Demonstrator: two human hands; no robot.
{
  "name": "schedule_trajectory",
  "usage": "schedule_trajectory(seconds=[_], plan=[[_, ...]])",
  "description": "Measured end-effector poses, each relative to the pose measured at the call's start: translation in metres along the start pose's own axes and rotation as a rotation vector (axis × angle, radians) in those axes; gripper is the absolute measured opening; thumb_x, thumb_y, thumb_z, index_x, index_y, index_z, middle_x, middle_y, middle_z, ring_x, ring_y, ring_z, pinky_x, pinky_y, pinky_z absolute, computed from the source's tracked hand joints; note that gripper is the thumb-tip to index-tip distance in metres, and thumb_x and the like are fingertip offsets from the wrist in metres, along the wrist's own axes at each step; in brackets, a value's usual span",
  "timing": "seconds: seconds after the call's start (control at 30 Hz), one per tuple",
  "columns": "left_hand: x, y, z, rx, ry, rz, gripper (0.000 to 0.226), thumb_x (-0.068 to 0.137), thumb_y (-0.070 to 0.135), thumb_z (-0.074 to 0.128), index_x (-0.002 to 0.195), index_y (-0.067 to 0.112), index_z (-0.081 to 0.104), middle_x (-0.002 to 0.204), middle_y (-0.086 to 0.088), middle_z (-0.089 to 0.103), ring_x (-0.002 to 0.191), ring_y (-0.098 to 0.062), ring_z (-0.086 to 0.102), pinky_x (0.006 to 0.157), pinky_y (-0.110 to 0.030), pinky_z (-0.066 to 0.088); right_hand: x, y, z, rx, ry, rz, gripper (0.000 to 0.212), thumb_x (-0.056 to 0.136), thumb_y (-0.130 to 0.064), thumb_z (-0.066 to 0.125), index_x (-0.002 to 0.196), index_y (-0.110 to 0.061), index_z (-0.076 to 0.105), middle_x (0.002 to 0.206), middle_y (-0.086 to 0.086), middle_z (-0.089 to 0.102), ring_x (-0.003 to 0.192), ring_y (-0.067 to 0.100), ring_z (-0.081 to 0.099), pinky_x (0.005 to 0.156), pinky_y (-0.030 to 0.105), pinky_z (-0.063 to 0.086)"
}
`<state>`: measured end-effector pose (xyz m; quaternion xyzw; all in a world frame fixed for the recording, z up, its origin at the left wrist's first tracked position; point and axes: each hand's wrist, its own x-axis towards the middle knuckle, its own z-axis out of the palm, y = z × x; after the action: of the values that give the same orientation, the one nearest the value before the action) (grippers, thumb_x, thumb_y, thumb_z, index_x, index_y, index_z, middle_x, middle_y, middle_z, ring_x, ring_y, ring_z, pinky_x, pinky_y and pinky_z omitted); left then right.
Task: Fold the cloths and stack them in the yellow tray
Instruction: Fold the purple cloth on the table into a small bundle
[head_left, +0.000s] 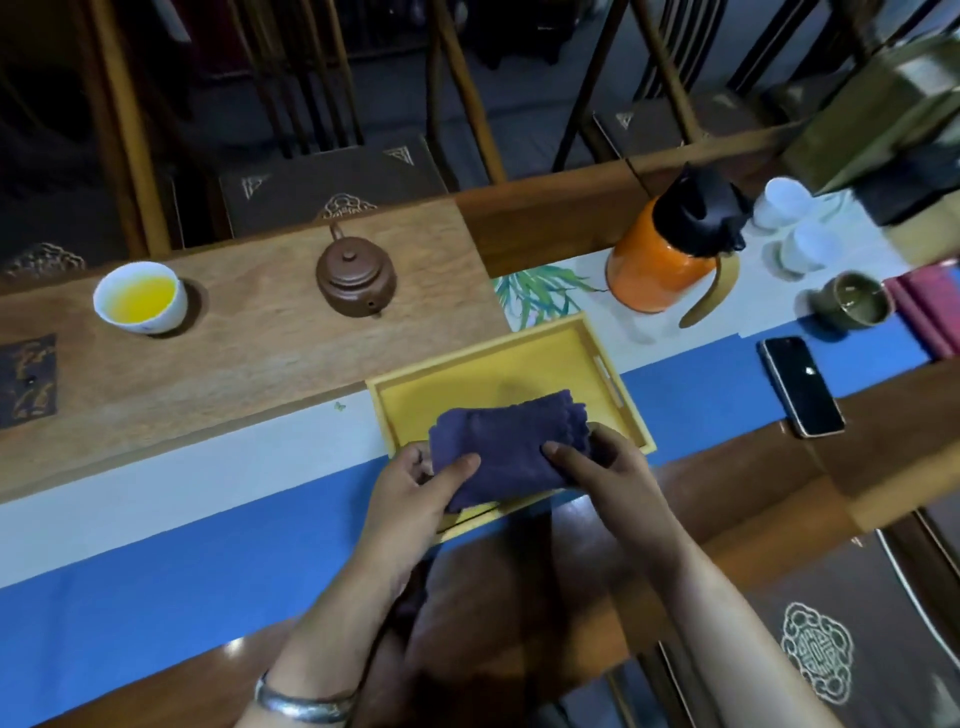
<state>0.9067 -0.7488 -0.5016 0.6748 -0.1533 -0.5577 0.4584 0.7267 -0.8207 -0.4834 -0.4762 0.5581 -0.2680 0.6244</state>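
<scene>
A folded dark purple cloth (511, 441) is held over the near edge of the yellow tray (498, 364), which sits in the middle of the table. My left hand (415, 483) grips the cloth's left end, thumb on top and fingers below. At the right end, my right hand (597, 467) pinches it the same way. The tray's bare yellow floor shows beyond the cloth. Whether the cloth touches the tray I cannot tell.
A brown clay teapot (356, 275) and a white cup of yellow tea (140, 296) stand on the wooden board at the left. To the right are an orange thermos (670, 254), white cups (795, 228), a green bowl (852, 299) and a phone (800, 384).
</scene>
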Motion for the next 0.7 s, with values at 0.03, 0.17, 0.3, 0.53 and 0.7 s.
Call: schedule_trajectory(seconds=[0.03, 0.17, 0.3, 0.53, 0.7], plan=[[0.005, 0.001, 0.01, 0.017, 0.01, 0.005, 0.014, 0.084, 0.016, 0.071, 0.093, 0.01, 0.064, 0.091, -0.013, 0.073, 0.084, -0.027, 0.068, 0.081, -0.048, 0.053, 0.009, -0.001, -0.009, -0.037, 0.002, -0.007, 0.021, 0.085, -0.007, 0.067, 0.092, 0.011, 0.059, 0.085, 0.022, 0.062, 0.079, 0.023, 0.059, 0.071, 0.033, 0.045], [0.027, 0.006, 0.045, 0.063, 0.043, 0.009, 0.019, 0.086, 0.019, 0.069, 0.098, 0.006, 0.063, 0.101, -0.019, 0.07, 0.084, -0.024, 0.066, 0.082, -0.045, 0.052, 0.048, 0.0, -0.039, -0.18, -0.015, 0.0, 0.02, 0.085, -0.015, 0.069, 0.095, 0.002, 0.063, 0.094, 0.024, 0.068, 0.09, 0.038, 0.064, 0.083, 0.051, 0.051], [0.057, 0.006, 0.071, 0.052, 0.079, 0.009, 0.021, 0.087, 0.019, 0.067, 0.1, 0.002, 0.063, 0.099, -0.017, 0.071, 0.079, -0.018, 0.064, 0.07, -0.027, 0.047, 0.091, 0.002, -0.056, -0.308, -0.03, -0.013, 0.018, 0.083, -0.017, 0.071, 0.095, -0.005, 0.064, 0.092, 0.016, 0.071, 0.088, 0.031, 0.067, 0.082, 0.054, 0.053], [0.119, 0.0, 0.101, 0.197, 0.237, 0.047, 0.017, 0.085, 0.023, 0.07, 0.074, 0.017, 0.057, 0.069, 0.006, 0.062, 0.062, -0.008, 0.056, 0.052, -0.015, 0.039, 0.157, 0.001, -0.059, -0.755, 0.065, -0.17, 0.024, 0.078, -0.031, 0.071, 0.085, -0.011, 0.059, 0.075, 0.003, 0.059, 0.061, 0.012, 0.049, 0.048, 0.024, 0.033], [0.135, -0.004, 0.11, 0.311, 0.288, 0.086, 0.018, 0.078, 0.031, 0.074, 0.072, 0.022, 0.059, 0.067, 0.011, 0.065, 0.066, -0.01, 0.062, 0.057, -0.022, 0.043, 0.173, 0.004, -0.06, -0.949, 0.13, -0.258, 0.029, 0.078, -0.034, 0.069, 0.085, -0.012, 0.052, 0.085, 0.005, 0.047, 0.072, 0.022, 0.043, 0.057, 0.031, 0.028]])
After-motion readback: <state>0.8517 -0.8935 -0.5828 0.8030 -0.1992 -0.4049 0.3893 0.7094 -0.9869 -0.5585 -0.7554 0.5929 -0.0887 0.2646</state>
